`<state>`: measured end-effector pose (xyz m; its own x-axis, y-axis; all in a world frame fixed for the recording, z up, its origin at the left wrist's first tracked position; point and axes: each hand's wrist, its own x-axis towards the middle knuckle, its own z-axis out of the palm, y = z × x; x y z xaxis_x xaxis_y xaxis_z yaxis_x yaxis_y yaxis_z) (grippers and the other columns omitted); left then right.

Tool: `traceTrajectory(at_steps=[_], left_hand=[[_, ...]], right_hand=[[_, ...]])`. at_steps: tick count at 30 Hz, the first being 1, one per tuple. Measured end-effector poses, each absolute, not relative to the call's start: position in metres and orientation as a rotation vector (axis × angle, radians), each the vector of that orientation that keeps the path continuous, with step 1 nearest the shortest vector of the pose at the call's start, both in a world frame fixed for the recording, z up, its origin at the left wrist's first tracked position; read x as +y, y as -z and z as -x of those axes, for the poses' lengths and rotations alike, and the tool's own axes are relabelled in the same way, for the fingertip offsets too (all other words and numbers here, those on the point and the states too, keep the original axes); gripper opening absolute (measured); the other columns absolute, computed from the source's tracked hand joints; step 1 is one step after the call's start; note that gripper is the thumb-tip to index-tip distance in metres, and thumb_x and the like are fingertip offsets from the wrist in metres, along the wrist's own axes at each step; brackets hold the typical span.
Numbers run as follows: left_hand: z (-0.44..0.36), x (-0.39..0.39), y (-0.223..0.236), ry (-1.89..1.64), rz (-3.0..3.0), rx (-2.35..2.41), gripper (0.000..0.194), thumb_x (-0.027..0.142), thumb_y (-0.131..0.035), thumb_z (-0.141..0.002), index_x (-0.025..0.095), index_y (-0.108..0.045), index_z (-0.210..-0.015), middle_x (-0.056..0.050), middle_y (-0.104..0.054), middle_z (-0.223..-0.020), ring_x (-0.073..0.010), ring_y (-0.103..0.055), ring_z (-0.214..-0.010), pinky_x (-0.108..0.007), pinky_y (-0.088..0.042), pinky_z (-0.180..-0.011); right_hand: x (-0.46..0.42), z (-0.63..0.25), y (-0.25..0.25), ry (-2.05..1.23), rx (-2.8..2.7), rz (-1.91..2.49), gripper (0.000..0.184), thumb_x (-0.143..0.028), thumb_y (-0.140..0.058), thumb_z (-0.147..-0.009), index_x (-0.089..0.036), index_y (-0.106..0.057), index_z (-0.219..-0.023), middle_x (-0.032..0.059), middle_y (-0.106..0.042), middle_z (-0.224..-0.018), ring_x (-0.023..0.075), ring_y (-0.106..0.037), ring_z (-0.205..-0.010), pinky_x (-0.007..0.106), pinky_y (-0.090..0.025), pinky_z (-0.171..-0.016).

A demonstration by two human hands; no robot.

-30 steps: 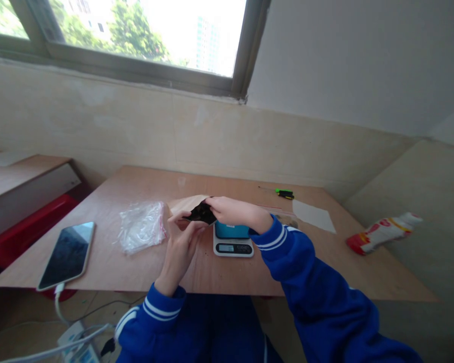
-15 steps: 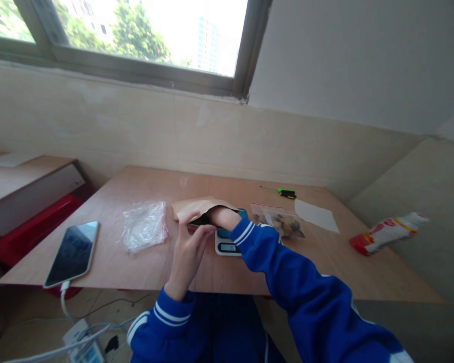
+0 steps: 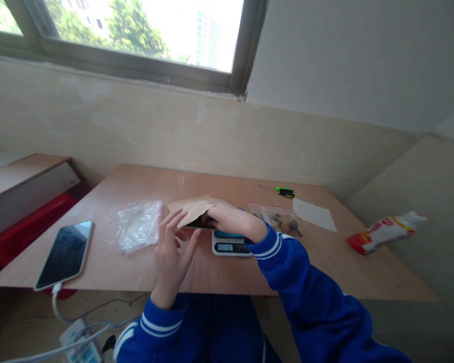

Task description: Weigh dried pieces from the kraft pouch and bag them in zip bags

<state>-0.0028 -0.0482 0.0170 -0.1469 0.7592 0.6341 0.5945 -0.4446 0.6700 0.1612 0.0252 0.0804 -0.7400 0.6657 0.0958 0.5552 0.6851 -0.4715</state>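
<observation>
A brown paper bag [image 3: 192, 207] lies on its side in front of me, its mouth turned toward me. Inside that mouth are the fingers of my right hand [image 3: 230, 218], so what they do or hold is hidden. My left hand [image 3: 172, 254] is at the bag's left front, fingers spread apart and thumb up, with nothing in it; whether its fingertips touch the paper I cannot tell. Partly under my right wrist stands a white kitchen scale [image 3: 221, 253] with a small display. A zip bag of brown dried pieces [image 3: 283, 223] lies right of it.
Clear plastic bags [image 3: 139, 227] lie to the left, near a phone [image 3: 65, 254] on a charging cable. Green-and-black screwdrivers [image 3: 285, 191] and a white paper sheet [image 3: 315, 215] are at the back right. A red-and-white bottle [image 3: 386, 232] stands near the right edge.
My left hand has loosened from the bag's edge and moved left, its fingers spreading. My right hand has drawn partly out of the bag, uncovering more of the wrist and the scale.
</observation>
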Motion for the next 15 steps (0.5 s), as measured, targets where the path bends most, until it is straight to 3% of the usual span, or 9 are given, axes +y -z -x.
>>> traceTrajectory(at_steps=[2,5,7,11,15], left_hand=[[0.007,-0.047,-0.022,-1.548,-1.855,1.672,0.038,0.039,-0.058,-0.088,0.021,-0.055,-0.122,-0.008,-0.065,-0.113,-0.0117,-0.061,-0.066,-0.026,-0.050,-0.055],[0.011,-0.044,-0.029,-1.437,-1.888,1.680,0.028,0.041,-0.055,-0.090,0.022,-0.066,-0.107,-0.006,-0.069,-0.111,-0.0205,-0.065,-0.096,-0.031,-0.053,-0.072],[0.011,-0.042,-0.032,-1.455,-1.893,1.674,0.025,0.040,-0.055,-0.090,0.024,-0.069,-0.103,-0.004,-0.071,-0.112,-0.0223,-0.064,-0.105,-0.033,-0.053,-0.080],[0.009,-0.044,-0.035,-1.498,-1.774,1.715,0.026,0.040,-0.055,-0.090,0.028,-0.072,-0.107,-0.001,-0.072,-0.114,-0.0180,-0.070,-0.088,-0.029,-0.054,-0.075],[0.007,-0.046,-0.037,-1.492,-1.731,1.822,0.027,0.040,-0.057,-0.089,0.030,-0.072,-0.108,-0.001,-0.073,-0.113,-0.0149,-0.071,-0.075,-0.025,-0.054,-0.068]], right_hand=[[0.020,-0.164,-0.088,-0.616,-2.685,0.983,0.027,-0.001,-0.054,-0.084,-0.019,-0.073,-0.091,0.0042,-0.074,-0.095,0.0187,-0.068,-0.090,0.031,-0.052,-0.084],[0.003,-0.174,-0.107,-0.672,-2.588,0.949,0.026,-0.004,-0.052,-0.087,-0.019,-0.071,-0.098,0.0038,-0.074,-0.099,0.0168,-0.068,-0.090,0.030,-0.051,-0.084],[-0.010,-0.189,-0.117,-0.807,-2.439,0.942,0.022,-0.011,-0.055,-0.089,-0.019,-0.071,-0.101,0.0037,-0.074,-0.100,0.0165,-0.068,-0.093,0.030,-0.052,-0.086],[-0.018,-0.237,-0.104,-0.993,-1.933,0.962,0.018,-0.030,-0.067,-0.084,-0.021,-0.072,-0.099,0.0046,-0.075,-0.101,0.0191,-0.069,-0.097,0.032,-0.055,-0.087],[0.007,-0.272,-0.046,-0.666,-1.412,1.111,0.027,-0.036,-0.066,-0.083,-0.022,-0.069,-0.106,0.0073,-0.073,-0.110,0.0206,-0.068,-0.103,0.038,-0.054,-0.093]])
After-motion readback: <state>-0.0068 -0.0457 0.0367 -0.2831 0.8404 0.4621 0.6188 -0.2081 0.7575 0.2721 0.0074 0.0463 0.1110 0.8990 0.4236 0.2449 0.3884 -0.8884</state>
